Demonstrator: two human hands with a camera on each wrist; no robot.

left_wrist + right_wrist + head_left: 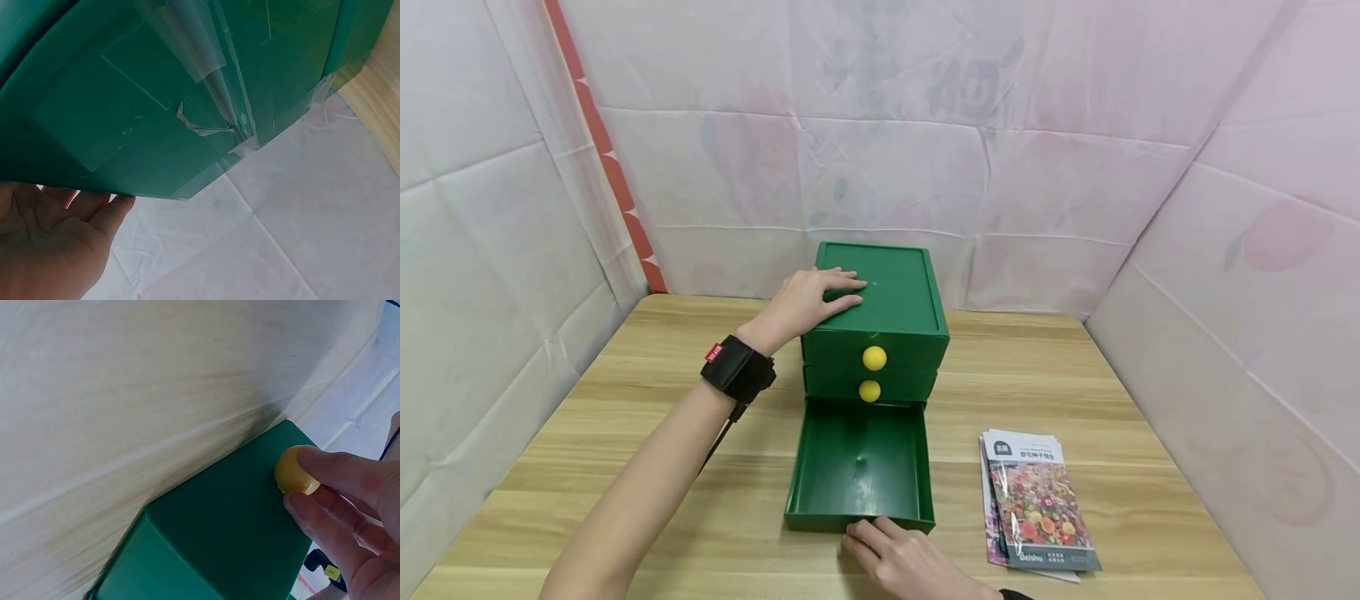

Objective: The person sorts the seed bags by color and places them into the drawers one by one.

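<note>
A green cabinet [887, 292] with three drawers stands on the wooden table [1075, 375]. My left hand [808, 300] lies flat on its top, fingers straight; in the left wrist view the palm [50, 250] sits against the green side [156, 94]. The bottom drawer [859, 467] is pulled out toward me and holds nothing. My right hand [898, 558] is at the drawer's front. In the right wrist view its fingers [337, 506] pinch the yellow knob [294, 470]. The two upper drawers are closed, each with a yellow knob [874, 357] [869, 390].
A small stack of flower seed packets [1037, 500] lies on the table to the right of the drawer. White sheeting [1225, 292] walls in the table on the left, back and right. A black wristband [737, 369] is on my left wrist.
</note>
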